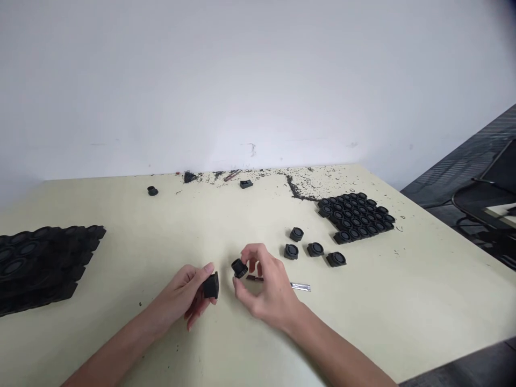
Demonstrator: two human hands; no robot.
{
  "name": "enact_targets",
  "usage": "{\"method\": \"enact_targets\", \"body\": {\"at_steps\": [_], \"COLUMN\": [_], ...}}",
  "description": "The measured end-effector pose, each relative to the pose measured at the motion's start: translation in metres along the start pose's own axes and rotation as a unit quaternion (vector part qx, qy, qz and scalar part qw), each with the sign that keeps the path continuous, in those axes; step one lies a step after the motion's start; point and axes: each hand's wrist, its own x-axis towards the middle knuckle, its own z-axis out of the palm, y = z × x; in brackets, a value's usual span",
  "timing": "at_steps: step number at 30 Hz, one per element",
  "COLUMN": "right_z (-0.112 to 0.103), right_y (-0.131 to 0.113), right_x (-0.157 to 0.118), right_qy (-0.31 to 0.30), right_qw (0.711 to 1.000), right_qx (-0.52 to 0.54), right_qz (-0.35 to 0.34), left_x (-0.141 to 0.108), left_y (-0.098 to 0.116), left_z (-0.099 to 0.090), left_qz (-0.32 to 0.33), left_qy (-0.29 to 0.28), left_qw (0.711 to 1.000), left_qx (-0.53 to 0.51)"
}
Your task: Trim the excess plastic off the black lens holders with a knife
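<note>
A pale green table (407,301) strewn with dark scraps (298,189) along its far edge meets a white wall (258,80). The left hand (177,301) grips a square black rubber piece (210,286), while just beside it the right hand (266,285) pinches a round black fitting (239,268) above a craft knife (300,286). Four loose fittings (296,234) sit right of centre.

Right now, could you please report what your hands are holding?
Left hand holding a black moulded part. Right hand pinching a round black part. Utility knife lying beside right hand.
</note>
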Motion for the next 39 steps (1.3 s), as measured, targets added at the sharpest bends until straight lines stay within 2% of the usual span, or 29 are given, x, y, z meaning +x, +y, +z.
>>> {"method": "enact_targets", "body": {"at_steps": [2,4,7,11,15,18,20,23,26,29,35,39], "right_z": [-0.004,-0.008,-0.009,-0.008,-0.008,-0.011,-0.017,-0.033,-0.052,-0.062,-0.054,-0.05], "right_y": [0.004,0.008,0.014,0.021,0.025,0.025,0.023,0.017,0.012,0.011,0.013,0.011], "right_x": [0.003,0.006,0.009,0.011,0.014,0.016,0.017,0.017,0.015,0.014,0.013,0.014], "right_qy": [-0.017,-0.032,-0.038,-0.039,-0.042,-0.043,-0.047,-0.071,-0.133,-0.186,-0.239,-0.266], "right_qw": [0.999,0.996,0.993,0.987,0.984,0.981,0.98,0.979,0.974,0.963,0.95,0.944], "right_qx": [-0.035,-0.067,-0.09,-0.112,-0.122,-0.133,-0.141,-0.151,-0.162,-0.181,-0.179,-0.163], "right_qz": [0.028,0.045,0.069,0.111,0.124,0.131,0.133,0.118,0.091,0.08,0.088,0.102], "left_x": [0.003,0.005,0.006,0.01,0.014,0.015,0.013,0.01,0.007,0.006,0.011,0.014], "left_y": [0.0,-0.001,-0.002,-0.005,-0.014,-0.016,-0.015,-0.009,-0.006,-0.006,-0.014,-0.019], "left_z": [-0.001,-0.003,-0.005,-0.007,-0.009,-0.009,-0.008,-0.006,-0.003,0.0,0.001,0.0], "left_qz": [0.034,0.063,0.086,0.125,0.168,0.202,0.215,0.235,0.241,0.253,0.288,0.289], "left_qy": [-0.03,-0.034,-0.012,-0.01,0.026,0.037,0.045,0.087,0.129,0.164,0.191,0.194], "left_qw": [0.999,0.997,0.996,0.992,0.983,0.976,0.974,0.968,0.959,0.938,0.879,0.868], "left_qx": [0.007,0.017,0.028,-0.009,-0.066,-0.069,-0.046,0.003,0.076,0.172,0.33,0.355]}}
